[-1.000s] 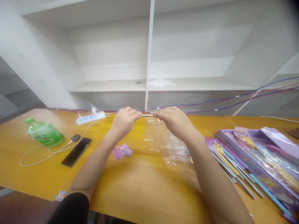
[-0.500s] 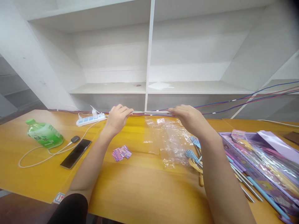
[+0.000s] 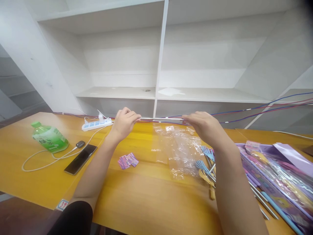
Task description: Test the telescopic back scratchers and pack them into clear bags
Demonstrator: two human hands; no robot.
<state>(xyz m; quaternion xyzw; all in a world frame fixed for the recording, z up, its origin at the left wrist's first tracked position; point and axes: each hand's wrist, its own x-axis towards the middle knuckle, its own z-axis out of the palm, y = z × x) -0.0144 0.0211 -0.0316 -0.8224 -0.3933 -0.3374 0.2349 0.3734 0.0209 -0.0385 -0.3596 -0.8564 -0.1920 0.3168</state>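
Observation:
A thin silver metal rod (image 3: 161,118), like those of the back scratchers on the table, stretches level between my hands. My left hand (image 3: 124,122) is closed around its left end, and my right hand (image 3: 200,123) grips the other. Both ends are hidden in the fingers. Below my right hand, clear plastic bags (image 3: 182,150) lie flat. Beside my right forearm are several back scratchers (image 3: 207,176) with blue and yellow claw heads and steel rods, partly covered by the arm. Small purple-pink cards (image 3: 128,160) are piled between my forearms.
A purple box (image 3: 271,182) of wrapped back scratchers stands at right. At left are a green bottle (image 3: 50,138), a phone (image 3: 80,160), a white cable and a power strip (image 3: 96,124). White shelving (image 3: 160,65) rises behind the table, with blue and red cables along it.
My right hand has moved slightly rightward, away from my left, and a little more of the rod shows between them. The whole view has shifted and tilted a bit.

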